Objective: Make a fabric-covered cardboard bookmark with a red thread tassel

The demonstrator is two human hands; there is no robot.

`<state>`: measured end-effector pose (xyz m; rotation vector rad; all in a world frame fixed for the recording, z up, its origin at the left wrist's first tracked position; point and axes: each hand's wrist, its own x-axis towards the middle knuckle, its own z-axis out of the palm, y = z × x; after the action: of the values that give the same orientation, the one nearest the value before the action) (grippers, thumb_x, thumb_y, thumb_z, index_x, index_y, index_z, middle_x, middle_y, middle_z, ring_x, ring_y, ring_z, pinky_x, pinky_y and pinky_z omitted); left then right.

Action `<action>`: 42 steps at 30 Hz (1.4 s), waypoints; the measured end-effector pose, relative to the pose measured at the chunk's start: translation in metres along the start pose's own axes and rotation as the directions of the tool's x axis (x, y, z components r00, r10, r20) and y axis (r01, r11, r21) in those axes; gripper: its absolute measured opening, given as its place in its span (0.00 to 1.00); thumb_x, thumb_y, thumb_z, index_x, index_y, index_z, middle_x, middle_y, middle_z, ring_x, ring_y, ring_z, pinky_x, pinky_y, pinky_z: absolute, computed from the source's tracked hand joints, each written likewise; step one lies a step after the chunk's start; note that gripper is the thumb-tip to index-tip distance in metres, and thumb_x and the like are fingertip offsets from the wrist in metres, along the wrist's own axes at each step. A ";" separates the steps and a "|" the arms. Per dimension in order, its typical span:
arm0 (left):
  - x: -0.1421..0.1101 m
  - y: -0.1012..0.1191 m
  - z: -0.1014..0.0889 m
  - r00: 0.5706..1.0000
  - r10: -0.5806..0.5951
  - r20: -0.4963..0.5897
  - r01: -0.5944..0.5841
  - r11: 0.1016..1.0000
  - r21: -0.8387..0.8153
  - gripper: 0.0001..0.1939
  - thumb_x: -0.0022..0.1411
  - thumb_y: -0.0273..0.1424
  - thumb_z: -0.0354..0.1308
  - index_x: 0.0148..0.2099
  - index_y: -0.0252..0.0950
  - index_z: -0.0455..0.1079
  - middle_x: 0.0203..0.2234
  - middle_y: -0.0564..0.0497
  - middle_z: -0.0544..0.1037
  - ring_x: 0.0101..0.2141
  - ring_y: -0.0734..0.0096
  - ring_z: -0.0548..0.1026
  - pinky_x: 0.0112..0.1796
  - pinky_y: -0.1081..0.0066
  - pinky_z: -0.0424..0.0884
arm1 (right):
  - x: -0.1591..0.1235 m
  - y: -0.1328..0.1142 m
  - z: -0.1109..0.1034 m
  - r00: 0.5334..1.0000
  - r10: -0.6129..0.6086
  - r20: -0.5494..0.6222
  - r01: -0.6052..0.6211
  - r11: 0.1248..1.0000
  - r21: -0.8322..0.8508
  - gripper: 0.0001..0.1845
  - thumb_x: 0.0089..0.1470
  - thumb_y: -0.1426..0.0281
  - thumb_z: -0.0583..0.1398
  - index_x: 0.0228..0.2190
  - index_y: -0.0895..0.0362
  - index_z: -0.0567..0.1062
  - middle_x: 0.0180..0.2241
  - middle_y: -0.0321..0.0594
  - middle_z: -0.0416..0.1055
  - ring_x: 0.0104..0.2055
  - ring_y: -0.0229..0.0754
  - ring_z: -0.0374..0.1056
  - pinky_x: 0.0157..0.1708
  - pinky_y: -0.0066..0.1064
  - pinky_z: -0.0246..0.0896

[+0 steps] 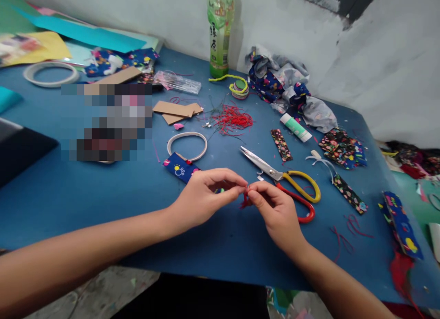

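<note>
My left hand (202,195) and my right hand (275,209) meet over the blue table (85,195), fingertips pinched together on a short piece of red thread (245,197). A blue patterned fabric strip (180,167) lies just under and behind my left hand. Scissors (285,178) with yellow and red handles rest directly behind my right hand, blades pointing left.
A white tape ring (187,145), a heap of red threads (232,118), cardboard pieces (177,110), a glue stick (295,127), fabric strips (281,145) and a green bottle (220,32) lie behind. Crumpled fabric (282,80) sits by the wall. Coloured paper (51,39) is far left.
</note>
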<state>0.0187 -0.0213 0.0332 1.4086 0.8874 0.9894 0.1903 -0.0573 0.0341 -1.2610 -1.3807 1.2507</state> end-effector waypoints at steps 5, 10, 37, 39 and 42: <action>0.001 -0.004 -0.004 0.909 0.407 0.088 -0.416 0.868 0.270 0.06 0.58 0.19 0.59 0.35 0.33 0.76 0.30 0.49 0.80 0.32 0.75 0.77 0.35 0.79 0.73 | 0.002 -0.003 -0.002 0.998 0.054 0.013 -0.055 0.998 0.025 0.07 0.55 0.65 0.61 0.29 0.56 0.74 0.25 0.32 0.69 0.27 0.34 0.64 0.30 0.25 0.62; 0.003 -0.007 -0.008 0.822 0.541 0.180 -0.567 0.743 0.357 0.05 0.59 0.19 0.60 0.36 0.32 0.74 0.29 0.48 0.80 0.32 0.75 0.78 0.34 0.79 0.74 | 0.003 -0.012 -0.009 0.984 0.135 0.119 -0.136 0.991 -0.001 0.08 0.54 0.64 0.61 0.28 0.57 0.74 0.25 0.33 0.69 0.28 0.34 0.64 0.29 0.25 0.60; 0.008 0.015 -0.010 0.915 -0.293 0.279 0.258 0.954 0.153 0.08 0.56 0.33 0.61 0.30 0.33 0.75 0.23 0.53 0.77 0.25 0.75 0.72 0.26 0.78 0.66 | 0.001 -0.016 -0.017 0.906 -0.342 0.249 0.421 0.794 -0.438 0.04 0.57 0.74 0.58 0.29 0.57 0.73 0.28 0.37 0.71 0.31 0.36 0.67 0.33 0.28 0.65; 0.010 0.014 -0.011 0.856 -0.407 0.318 0.408 0.910 0.068 0.06 0.54 0.32 0.62 0.30 0.33 0.76 0.22 0.54 0.77 0.25 0.76 0.72 0.27 0.77 0.67 | 0.001 -0.012 -0.017 0.837 -0.463 0.293 0.544 0.644 -0.537 0.04 0.57 0.75 0.58 0.31 0.58 0.73 0.30 0.40 0.73 0.32 0.38 0.69 0.34 0.30 0.67; 0.013 0.012 -0.014 0.759 -0.506 0.409 0.576 0.815 -0.060 0.03 0.52 0.28 0.63 0.29 0.34 0.76 0.22 0.55 0.77 0.25 0.78 0.72 0.31 0.77 0.70 | 0.001 -0.011 -0.019 0.718 -0.571 0.398 0.671 0.417 -0.613 0.04 0.56 0.77 0.59 0.34 0.60 0.75 0.32 0.43 0.76 0.33 0.40 0.72 0.35 0.31 0.69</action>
<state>0.0099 -0.0052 0.0463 1.0345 0.8209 0.3216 0.2079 -0.0543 0.0473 -0.9421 -2.3115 0.2000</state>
